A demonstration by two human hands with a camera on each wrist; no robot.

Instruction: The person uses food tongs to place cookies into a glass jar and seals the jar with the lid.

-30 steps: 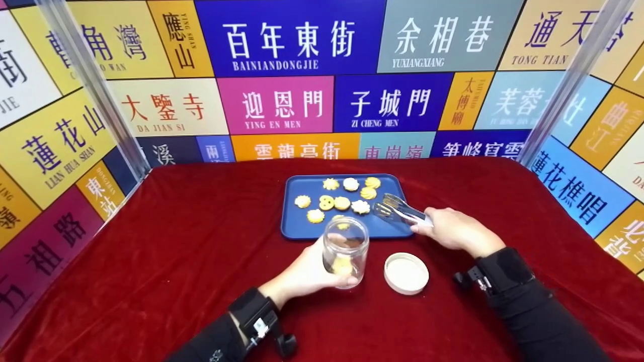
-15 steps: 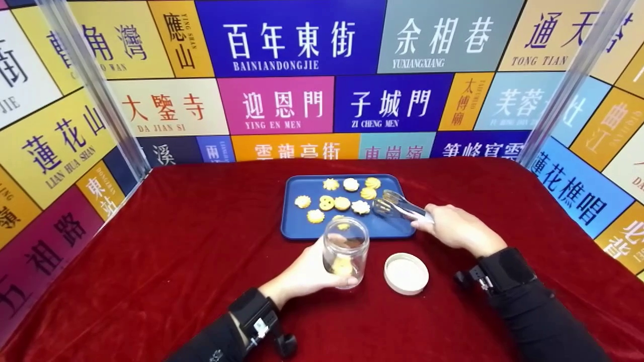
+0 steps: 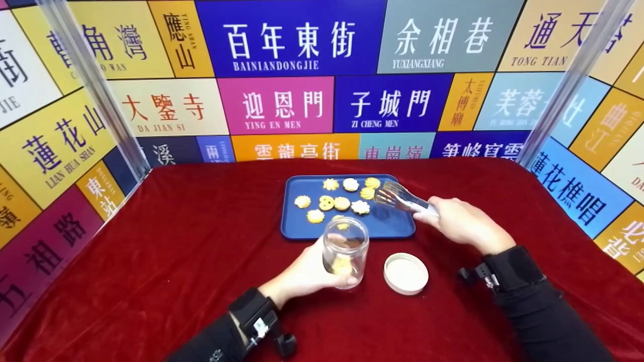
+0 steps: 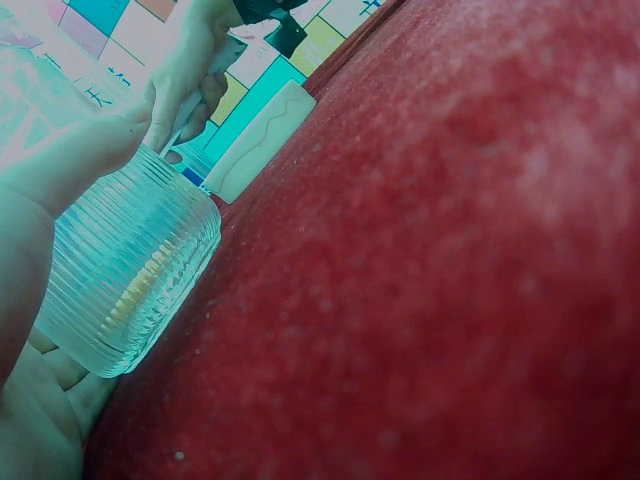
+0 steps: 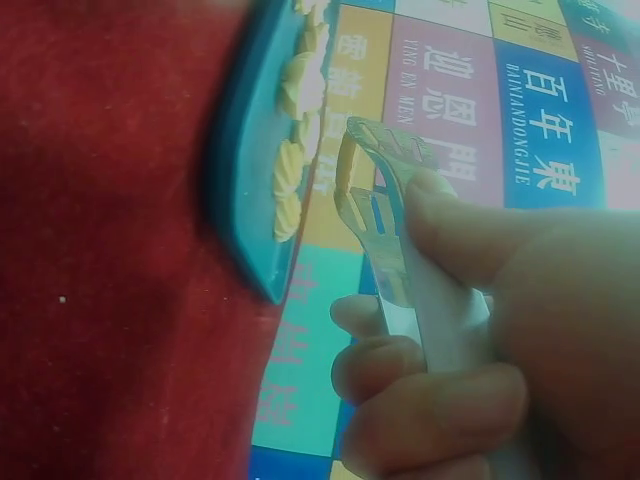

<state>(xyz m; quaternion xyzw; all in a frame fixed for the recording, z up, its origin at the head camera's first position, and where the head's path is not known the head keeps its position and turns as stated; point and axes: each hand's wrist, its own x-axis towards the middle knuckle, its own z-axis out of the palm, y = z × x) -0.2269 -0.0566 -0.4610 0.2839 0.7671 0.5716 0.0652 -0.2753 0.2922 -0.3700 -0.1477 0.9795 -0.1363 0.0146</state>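
My left hand (image 3: 308, 269) grips a clear glass jar (image 3: 356, 254) that stands on the red cloth in front of the tray. A pale yellow cookie (image 4: 138, 288) shows low inside the jar through its ribbed wall. In my right hand (image 3: 463, 222) are metal serving tongs (image 3: 408, 200), thumb on one arm and fingers curled round the other. The slotted tips are over the right part of the blue tray (image 3: 293, 226), close beside a swirled yellow cookie (image 3: 367, 193). No cookie shows between the tips (image 5: 380, 165) in the right wrist view.
Several more cookies (image 3: 341, 203), some with white tops, lie across the tray. A round cream lid (image 3: 406, 274) rests on the red cloth (image 3: 191, 261), right of the jar. Sign-printed panels (image 3: 287, 37) stand behind and at both sides.
My right hand has moved slightly right with the tongs. Their tips have lifted a little towards the yellow cookies and drawn nearer each other. The left hand and jar have stayed in place.
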